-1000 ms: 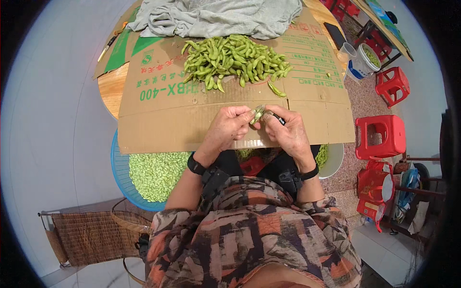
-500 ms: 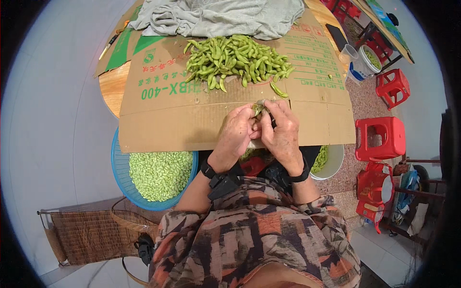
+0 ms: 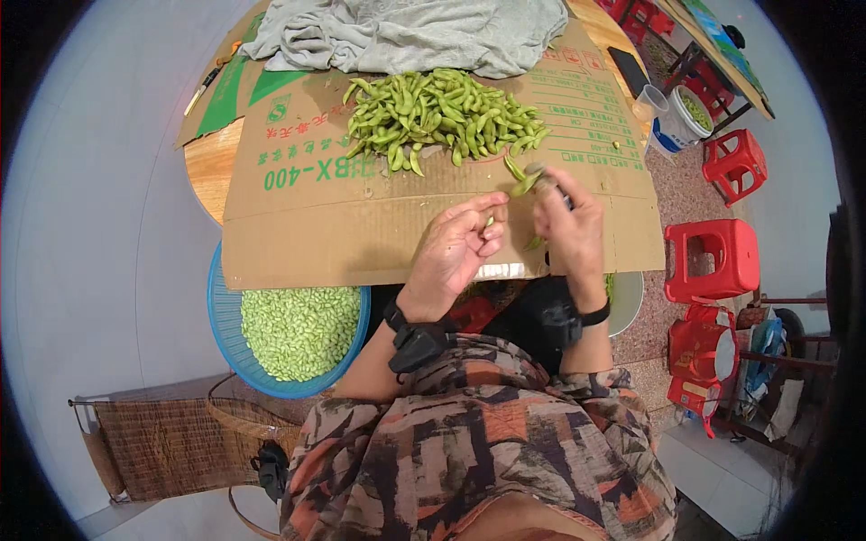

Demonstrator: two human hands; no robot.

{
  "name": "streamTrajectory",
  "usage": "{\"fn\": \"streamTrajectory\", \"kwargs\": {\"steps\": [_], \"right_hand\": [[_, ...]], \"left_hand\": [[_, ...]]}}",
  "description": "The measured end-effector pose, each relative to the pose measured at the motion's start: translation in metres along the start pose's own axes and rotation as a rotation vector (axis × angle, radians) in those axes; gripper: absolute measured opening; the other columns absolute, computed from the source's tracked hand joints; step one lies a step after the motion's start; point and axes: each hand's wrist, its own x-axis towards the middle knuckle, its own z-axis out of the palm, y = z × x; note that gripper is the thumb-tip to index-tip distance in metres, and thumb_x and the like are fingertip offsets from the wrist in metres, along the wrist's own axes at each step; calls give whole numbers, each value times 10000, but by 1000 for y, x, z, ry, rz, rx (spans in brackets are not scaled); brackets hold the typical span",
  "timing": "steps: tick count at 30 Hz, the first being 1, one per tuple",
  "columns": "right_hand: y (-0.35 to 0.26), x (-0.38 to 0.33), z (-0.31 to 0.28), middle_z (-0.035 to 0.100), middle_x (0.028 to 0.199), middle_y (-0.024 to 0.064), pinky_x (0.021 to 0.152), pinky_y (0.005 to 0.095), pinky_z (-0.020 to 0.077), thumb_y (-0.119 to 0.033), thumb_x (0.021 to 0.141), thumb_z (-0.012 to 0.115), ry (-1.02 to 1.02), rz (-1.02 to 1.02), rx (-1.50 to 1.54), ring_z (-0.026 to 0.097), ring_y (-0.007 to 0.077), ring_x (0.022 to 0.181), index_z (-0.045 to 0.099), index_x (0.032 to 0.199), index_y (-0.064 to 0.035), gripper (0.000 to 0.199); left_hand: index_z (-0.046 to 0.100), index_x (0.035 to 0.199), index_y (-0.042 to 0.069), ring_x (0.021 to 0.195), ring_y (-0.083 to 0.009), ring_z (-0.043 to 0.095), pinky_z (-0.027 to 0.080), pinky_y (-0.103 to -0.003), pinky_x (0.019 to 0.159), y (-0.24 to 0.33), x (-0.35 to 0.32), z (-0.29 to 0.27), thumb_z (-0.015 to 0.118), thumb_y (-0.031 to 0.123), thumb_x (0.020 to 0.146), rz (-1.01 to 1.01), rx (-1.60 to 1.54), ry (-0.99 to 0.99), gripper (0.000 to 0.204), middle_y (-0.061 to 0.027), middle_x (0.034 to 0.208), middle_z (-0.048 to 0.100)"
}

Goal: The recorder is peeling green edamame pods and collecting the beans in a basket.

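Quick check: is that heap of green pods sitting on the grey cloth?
No, the green pods lie heaped on the cardboard, on the near side of the grey cloth.

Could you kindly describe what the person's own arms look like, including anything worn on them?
Loose fabric sleeves patterned in black, tan, grey and coral leave the forearms bare. Each wrist wears a black band with a bulky, box-shaped black device.

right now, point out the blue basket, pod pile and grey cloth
Blue basket (image 3: 227, 328): head view, on its inner left wall
Pod pile (image 3: 444, 117): head view, on the pile's middle
Grey cloth (image 3: 406, 38): head view, on its creased middle
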Motion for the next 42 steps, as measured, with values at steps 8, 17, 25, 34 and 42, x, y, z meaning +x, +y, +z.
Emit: {"fn": "streamTrajectory", "kwargs": {"steps": [8, 17, 25, 34, 42], "right_hand": [[28, 32, -16, 564, 665, -1, 492, 218, 408, -70, 912, 513, -261, -105, -311, 499, 55, 551, 647, 1055, 8, 211], [17, -17, -6, 590, 815, 70, 510, 250, 462, 34, 848, 511, -983, -121, -105, 542, 107, 517, 634, 1076, -17, 263], [-19, -28, -8, 693, 907, 117, 711, 254, 518, -28, 877, 560, -790, -180, -301, 645, 159, 750, 617, 1167, -23, 296], [-3, -24, -18, 627, 786, 3, 568, 194, 452, -53, 932, 501, -573, 118, -45, 521, 43, 631, 638, 1104, 21, 231], [17, -7, -16, 615, 760, -9, 439, 162, 353, -114, 955, 506, -370, 175, 32, 435, 2, 529, 639, 1084, 13, 224]], "left_hand": [[636, 947, -39, 701, -133, 555, 456, -278, 658, 85, -105, -19, 509, 147, 945, -40, 1022, -28, 226, -49, 725, 592], [644, 901, -13, 699, -104, 584, 479, -266, 653, 130, -137, -21, 566, 163, 925, 89, 1520, 109, 194, -31, 733, 630], [578, 1165, 51, 988, -390, 536, 454, -455, 844, 142, 35, -15, 635, 275, 864, 935, 2108, 338, 380, -210, 987, 554], [572, 1175, 70, 965, -434, 511, 444, -495, 854, 111, 45, -15, 617, 202, 852, 697, 2139, 146, 352, -239, 1081, 480], [548, 1192, 29, 1110, -384, 499, 425, -444, 924, 62, 8, 13, 593, 100, 853, 527, 1955, -88, 350, -210, 1199, 479]]}}
